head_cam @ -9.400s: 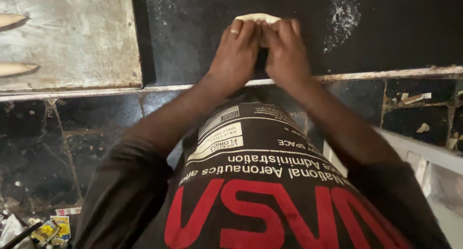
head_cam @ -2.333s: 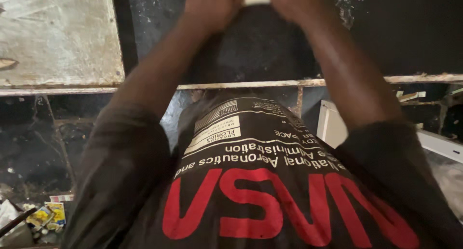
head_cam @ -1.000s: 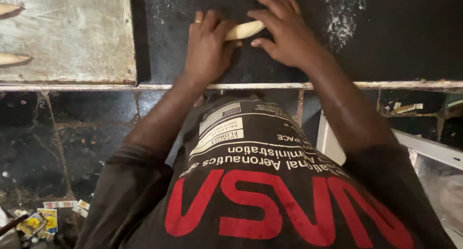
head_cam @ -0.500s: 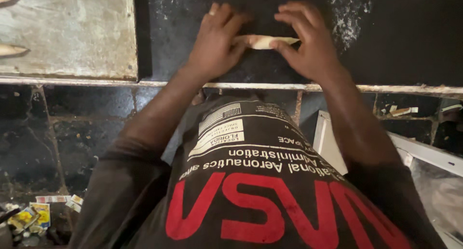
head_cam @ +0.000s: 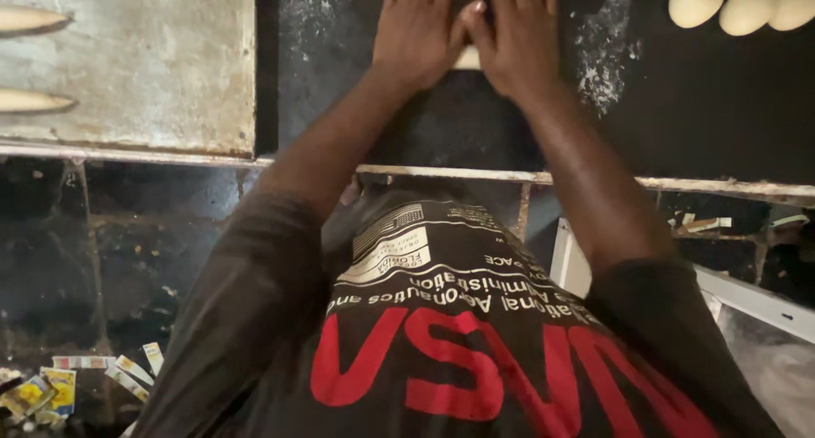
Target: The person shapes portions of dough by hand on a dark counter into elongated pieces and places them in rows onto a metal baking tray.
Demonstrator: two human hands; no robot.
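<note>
Both my hands lie flat, side by side, on a pale piece of dough [head_cam: 468,58] on the black floured worktop [head_cam: 696,107]. My left hand [head_cam: 416,30] covers its left part and wears a ring. My right hand [head_cam: 518,35] covers its right part. Only a small strip of dough shows between the thumbs; the rest is hidden under my palms. My fingers point away from me, toward the top edge of the view.
Three round dough balls [head_cam: 745,7] sit at the far right of the worktop. A worn metal tray [head_cam: 144,73] at the left holds two shaped dough sticks [head_cam: 34,18]. Scattered flour [head_cam: 603,56] lies right of my hands. Litter lies on the floor [head_cam: 51,387].
Half a second ago my fingers held the dough roll by its ends with its middle showing. Now both palms press flat over it, farther from me, and dough balls show at right.
</note>
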